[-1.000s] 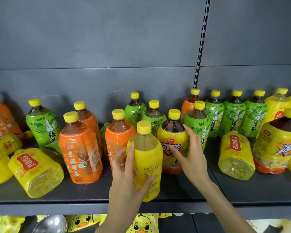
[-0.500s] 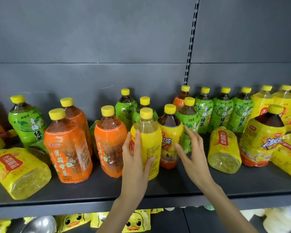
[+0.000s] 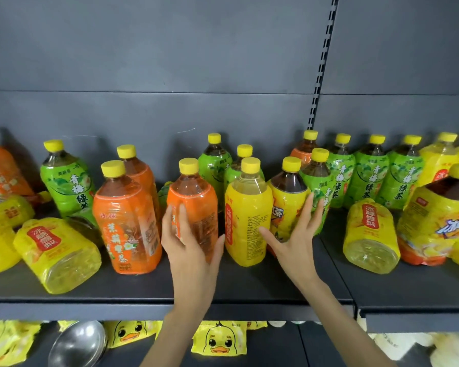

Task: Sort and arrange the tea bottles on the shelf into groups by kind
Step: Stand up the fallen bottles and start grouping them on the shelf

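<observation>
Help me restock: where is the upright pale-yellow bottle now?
Head view, shelf centre: the pale-yellow bottle stands between the orange bottle in the left hand and the open right hand.

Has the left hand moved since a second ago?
Yes. The left hand has shifted left, off the yellow pear drink bottle and onto the orange jasmine tea bottle standing beside it.

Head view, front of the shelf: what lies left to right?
From left: lying yellow bottle, front orange bottle, left hand around second orange bottle, upright yellow bottle, right hand, second lying yellow bottle, dark-tea bottle.
</observation>
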`<act>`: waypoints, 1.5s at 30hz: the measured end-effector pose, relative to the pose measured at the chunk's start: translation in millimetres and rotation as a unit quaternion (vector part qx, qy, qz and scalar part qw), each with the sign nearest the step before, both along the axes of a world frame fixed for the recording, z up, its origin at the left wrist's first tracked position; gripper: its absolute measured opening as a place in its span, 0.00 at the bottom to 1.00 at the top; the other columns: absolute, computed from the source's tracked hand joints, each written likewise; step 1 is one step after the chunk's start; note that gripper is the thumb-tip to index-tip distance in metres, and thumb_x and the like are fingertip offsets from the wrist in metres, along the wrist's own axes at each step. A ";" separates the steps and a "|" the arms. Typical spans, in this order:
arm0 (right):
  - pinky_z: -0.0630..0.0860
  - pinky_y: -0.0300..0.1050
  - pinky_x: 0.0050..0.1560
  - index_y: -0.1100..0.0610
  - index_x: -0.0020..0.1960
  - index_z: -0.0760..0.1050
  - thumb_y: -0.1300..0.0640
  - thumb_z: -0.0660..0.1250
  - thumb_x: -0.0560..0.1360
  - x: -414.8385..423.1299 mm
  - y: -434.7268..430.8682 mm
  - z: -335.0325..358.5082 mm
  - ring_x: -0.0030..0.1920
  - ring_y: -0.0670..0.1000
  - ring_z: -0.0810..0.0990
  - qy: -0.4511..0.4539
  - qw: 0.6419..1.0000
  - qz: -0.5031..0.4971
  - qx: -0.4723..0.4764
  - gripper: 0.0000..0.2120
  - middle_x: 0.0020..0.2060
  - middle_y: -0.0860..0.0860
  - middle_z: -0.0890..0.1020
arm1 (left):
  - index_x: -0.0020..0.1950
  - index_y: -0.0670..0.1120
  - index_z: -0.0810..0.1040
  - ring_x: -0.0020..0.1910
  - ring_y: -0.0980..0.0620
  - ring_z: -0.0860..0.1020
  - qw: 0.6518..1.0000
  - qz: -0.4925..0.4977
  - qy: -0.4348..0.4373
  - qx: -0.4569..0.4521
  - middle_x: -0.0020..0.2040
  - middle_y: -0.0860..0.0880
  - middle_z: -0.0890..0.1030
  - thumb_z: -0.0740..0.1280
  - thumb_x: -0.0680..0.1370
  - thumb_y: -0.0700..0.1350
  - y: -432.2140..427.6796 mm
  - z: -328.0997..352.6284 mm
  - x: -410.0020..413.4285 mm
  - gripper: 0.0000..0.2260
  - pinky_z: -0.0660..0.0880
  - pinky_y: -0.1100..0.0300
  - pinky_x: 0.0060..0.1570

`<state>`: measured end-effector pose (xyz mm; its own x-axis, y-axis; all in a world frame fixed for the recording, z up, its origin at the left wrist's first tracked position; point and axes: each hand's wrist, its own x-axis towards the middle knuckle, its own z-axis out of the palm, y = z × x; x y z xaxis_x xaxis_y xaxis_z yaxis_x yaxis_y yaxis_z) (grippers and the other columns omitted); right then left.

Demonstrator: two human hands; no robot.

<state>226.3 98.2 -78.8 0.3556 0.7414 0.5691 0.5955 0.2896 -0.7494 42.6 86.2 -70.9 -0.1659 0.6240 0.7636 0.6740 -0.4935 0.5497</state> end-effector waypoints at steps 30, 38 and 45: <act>0.55 0.63 0.72 0.51 0.75 0.53 0.51 0.67 0.76 -29.5 -5.1 12.7 0.76 0.56 0.44 -0.144 0.984 -0.048 0.093 0.34 0.75 0.53 0.47 | 0.75 0.62 0.38 0.72 0.51 0.63 0.952 -0.215 0.072 -0.205 0.78 0.55 0.50 0.59 0.77 0.62 19.2 2.2 -14.2 0.36 0.67 0.51 0.68; 0.47 0.68 0.69 0.50 0.75 0.51 0.43 0.68 0.72 -101.0 15.2 20.4 0.74 0.62 0.52 -0.269 0.959 -0.051 0.077 0.39 0.73 0.58 0.54 | 0.74 0.41 0.56 0.70 0.38 0.60 0.990 0.120 0.058 0.042 0.73 0.36 0.59 0.70 0.74 0.46 10.9 39.4 -91.2 0.35 0.57 0.53 0.68; 0.47 0.68 0.68 0.54 0.75 0.54 0.50 0.71 0.73 -99.0 30.2 12.5 0.73 0.62 0.53 -0.326 0.935 -0.115 0.072 0.38 0.73 0.61 0.56 | 0.77 0.48 0.50 0.69 0.38 0.63 0.985 0.091 0.053 -0.138 0.74 0.42 0.59 0.75 0.68 0.54 40.1 43.2 -118.4 0.47 0.72 0.41 0.57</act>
<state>127.3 128.4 -66.3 0.0382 0.5862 0.8093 0.9715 0.1677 -0.1673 -75.8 126.3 -27.7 -0.2227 0.7772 0.5886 0.7979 -0.2016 0.5681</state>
